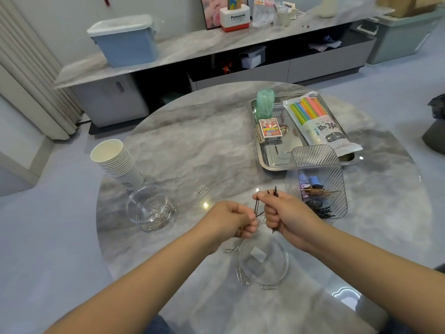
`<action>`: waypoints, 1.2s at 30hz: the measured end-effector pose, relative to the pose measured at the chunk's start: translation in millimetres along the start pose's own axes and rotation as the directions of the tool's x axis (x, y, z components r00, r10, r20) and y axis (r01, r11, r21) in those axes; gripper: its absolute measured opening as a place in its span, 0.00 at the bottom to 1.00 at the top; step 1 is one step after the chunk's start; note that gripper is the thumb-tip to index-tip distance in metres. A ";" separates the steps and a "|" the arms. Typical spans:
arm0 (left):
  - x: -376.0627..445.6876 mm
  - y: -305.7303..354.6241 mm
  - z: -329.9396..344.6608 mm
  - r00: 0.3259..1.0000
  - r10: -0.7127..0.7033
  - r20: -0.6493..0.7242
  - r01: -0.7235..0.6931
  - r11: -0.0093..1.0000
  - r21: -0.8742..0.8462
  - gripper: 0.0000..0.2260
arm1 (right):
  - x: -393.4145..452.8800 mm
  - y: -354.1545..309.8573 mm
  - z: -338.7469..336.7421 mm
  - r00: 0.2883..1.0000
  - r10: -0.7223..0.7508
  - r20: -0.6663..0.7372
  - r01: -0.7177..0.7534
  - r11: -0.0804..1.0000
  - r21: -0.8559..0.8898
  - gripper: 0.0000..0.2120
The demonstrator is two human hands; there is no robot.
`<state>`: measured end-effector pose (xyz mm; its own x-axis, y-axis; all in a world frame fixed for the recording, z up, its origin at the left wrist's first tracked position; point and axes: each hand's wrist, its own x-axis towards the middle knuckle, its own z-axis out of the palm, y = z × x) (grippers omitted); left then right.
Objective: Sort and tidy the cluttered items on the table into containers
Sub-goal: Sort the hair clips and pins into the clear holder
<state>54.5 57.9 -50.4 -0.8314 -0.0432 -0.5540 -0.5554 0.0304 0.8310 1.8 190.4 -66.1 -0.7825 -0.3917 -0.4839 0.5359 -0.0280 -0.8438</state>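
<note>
My right hand (286,214) grips upright hairpins (275,192); ribbed bin (317,162) sits just right, nearer than my pin-pinching left hand (237,219).

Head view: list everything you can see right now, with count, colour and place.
Table: one, grey marble.
Paper cups: one stack, white, left.
Glass bowl: one, clear, holds paper clips, near the cups.
Loose paper clips: several, silver, near edge.
Lid: one, clear, near edge.
Ribbed bin: one, clear, right, holds hairpins and clips.
Tray: one, steel, far right.
Straw pack: one, multicoloured, on tray.
Card box: one, red, on tray.
Left hand: pinches a black hairpin.
Right hand: grips black hairpins.
</note>
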 end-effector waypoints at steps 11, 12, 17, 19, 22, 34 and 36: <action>-0.7 -0.7 1.0 0.979 0.086 -0.186 -0.114 0.982 -0.147 0.01 | 8.6 3.7 0.6 0.971 0.238 0.022 -0.234 0.932 0.277 0.12; -1.6 -0.6 3.0 0.974 0.102 -0.203 -0.129 0.984 -0.123 0.00 | 8.5 4.9 1.3 0.971 0.235 0.030 -0.234 0.930 0.282 0.11; -1.6 -1.7 3.5 0.927 0.234 -0.292 -0.212 0.972 0.104 0.04 | 6.6 4.8 -0.7 0.964 0.247 0.103 -0.268 0.903 0.335 0.10; -1.5 -4.4 5.7 0.904 0.303 -0.301 -0.239 0.943 0.231 0.04 | 6.4 5.4 -1.7 0.947 0.265 0.181 -0.314 0.884 0.346 0.11; -0.5 -8.2 7.9 0.869 0.410 -0.277 -0.298 0.881 0.368 0.06 | 7.9 7.7 -1.8 0.933 0.275 0.234 -0.342 0.879 0.331 0.12; 0.5 -13.7 6.6 0.887 0.458 0.060 -0.382 0.655 0.652 0.27 | 13.1 -0.6 -9.8 0.938 0.278 0.205 -0.331 0.894 0.303 0.11; 2.4 -16.2 7.8 0.872 0.481 0.090 -0.413 0.625 0.663 0.28 | 11.5 -1.8 -7.5 0.937 0.279 0.208 -0.334 0.888 0.316 0.13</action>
<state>61.3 65.1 -65.6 -0.9939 0.0669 -0.0882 -0.0165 0.6984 0.7155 -10.6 192.9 -71.9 -0.5181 -0.5662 -0.6410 0.8376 -0.1841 -0.5144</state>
